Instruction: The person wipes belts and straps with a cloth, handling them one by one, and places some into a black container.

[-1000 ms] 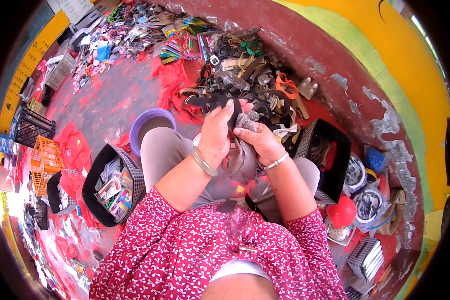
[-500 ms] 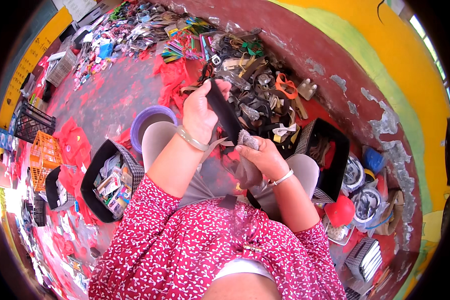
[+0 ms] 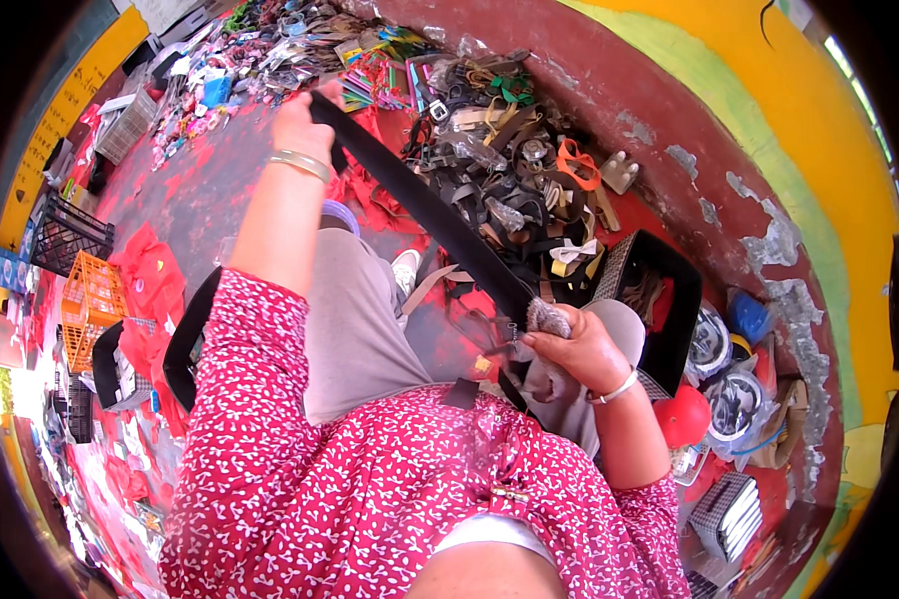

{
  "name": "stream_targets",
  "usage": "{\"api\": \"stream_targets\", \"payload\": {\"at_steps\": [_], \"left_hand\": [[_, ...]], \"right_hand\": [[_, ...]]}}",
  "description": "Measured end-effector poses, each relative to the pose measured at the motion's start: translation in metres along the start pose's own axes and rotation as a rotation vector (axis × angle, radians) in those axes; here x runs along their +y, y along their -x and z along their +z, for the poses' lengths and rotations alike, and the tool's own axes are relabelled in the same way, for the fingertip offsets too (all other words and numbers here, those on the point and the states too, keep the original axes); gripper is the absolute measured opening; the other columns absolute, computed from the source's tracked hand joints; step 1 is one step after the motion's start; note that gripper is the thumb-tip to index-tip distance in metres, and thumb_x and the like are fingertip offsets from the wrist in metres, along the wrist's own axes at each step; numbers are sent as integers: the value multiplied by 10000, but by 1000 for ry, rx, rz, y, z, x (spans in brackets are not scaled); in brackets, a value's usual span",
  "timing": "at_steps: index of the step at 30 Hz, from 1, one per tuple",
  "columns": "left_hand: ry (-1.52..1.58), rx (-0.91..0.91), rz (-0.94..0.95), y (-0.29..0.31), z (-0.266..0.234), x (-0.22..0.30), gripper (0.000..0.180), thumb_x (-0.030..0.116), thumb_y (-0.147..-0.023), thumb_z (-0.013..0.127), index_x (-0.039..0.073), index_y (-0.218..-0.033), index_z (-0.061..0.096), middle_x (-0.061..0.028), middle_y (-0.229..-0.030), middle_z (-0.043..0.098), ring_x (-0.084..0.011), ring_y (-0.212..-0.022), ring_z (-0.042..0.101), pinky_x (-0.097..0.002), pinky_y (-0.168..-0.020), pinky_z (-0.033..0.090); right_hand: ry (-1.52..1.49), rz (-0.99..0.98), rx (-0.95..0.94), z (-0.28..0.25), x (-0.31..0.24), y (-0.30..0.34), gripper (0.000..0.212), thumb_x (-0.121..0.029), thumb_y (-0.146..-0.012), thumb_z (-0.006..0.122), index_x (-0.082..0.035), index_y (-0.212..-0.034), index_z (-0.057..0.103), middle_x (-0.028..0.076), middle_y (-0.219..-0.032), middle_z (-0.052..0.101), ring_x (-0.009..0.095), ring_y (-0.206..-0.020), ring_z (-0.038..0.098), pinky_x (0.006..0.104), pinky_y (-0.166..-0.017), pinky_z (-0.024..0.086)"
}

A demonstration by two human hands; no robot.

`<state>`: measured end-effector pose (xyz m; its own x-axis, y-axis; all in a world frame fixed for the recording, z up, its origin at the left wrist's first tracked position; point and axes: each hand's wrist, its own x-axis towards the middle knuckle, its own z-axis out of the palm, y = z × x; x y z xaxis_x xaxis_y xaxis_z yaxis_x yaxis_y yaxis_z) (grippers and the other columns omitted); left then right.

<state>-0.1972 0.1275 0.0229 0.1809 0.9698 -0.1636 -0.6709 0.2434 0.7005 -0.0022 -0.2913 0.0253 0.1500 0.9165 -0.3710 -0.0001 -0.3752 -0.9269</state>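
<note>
Head view shows the left hand [image 3: 302, 122] raised far forward, closed around one end of a black strap [image 3: 425, 215]. This strap runs tight and diagonal down to the right hand [image 3: 574, 349], which grips its lower end together with a grey cloth [image 3: 547, 317], above the lap. A heap of belts and buckles [image 3: 524, 180] lies on the red floor [image 3: 185, 200] beyond.

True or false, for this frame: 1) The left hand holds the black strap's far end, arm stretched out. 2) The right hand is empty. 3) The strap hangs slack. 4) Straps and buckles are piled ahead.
1) True: the left hand grips the black strap at its far end.
2) False: the right hand presses a grey cloth on the strap.
3) False: it runs taut between both hands.
4) True: the pile of straps and buckles lies ahead.
</note>
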Motion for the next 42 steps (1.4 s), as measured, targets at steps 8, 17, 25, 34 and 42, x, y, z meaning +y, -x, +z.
{"api": "stream_targets", "payload": {"at_steps": [8,17,25,34,42], "left_hand": [[-504,-96,434,-49,-29,107,297,32,-860,304,-143,-1020,483,-210,-946,580,-312,-858,587,-387,-823,484],[-1258,-115,562,-61,-79,198,543,-128,-614,264,-149,-1121,459,-153,-1144,527,-228,-1046,529,-225,-838,417],[-952,-42,517,-39,-59,169,464,-99,-638,342,-105,-1070,509,-129,-1066,573,-215,-873,598,-228,-775,443],[120,-233,149,-61,46,61,520,341,-951,215,-115,-1186,304,-297,-1092,500,-415,-1065,481,-502,-941,382],[570,-198,-215,-60,33,-51,515,299,-933,311,-171,-1142,326,-290,-1099,468,-375,-1035,485,-480,-915,394]], "right_hand": [[310,-5,57,-26,-60,38,142,-59,-719,665,-10,-819,576,-34,-689,533,40,-625,469,220,-538,411],[411,27,67,-60,-86,62,158,-104,-686,680,-12,-769,581,13,-615,528,69,-574,452,252,-532,415],[348,57,176,-153,-44,108,147,-41,-632,685,-30,-725,573,-18,-635,532,62,-581,477,229,-544,408],[26,-46,306,-196,10,129,167,-145,-746,677,-42,-786,552,-16,-698,538,76,-630,507,215,-574,414],[-180,-117,286,-174,9,55,328,-275,-878,507,-23,-1087,488,63,-841,581,151,-745,563,261,-677,454]]}}
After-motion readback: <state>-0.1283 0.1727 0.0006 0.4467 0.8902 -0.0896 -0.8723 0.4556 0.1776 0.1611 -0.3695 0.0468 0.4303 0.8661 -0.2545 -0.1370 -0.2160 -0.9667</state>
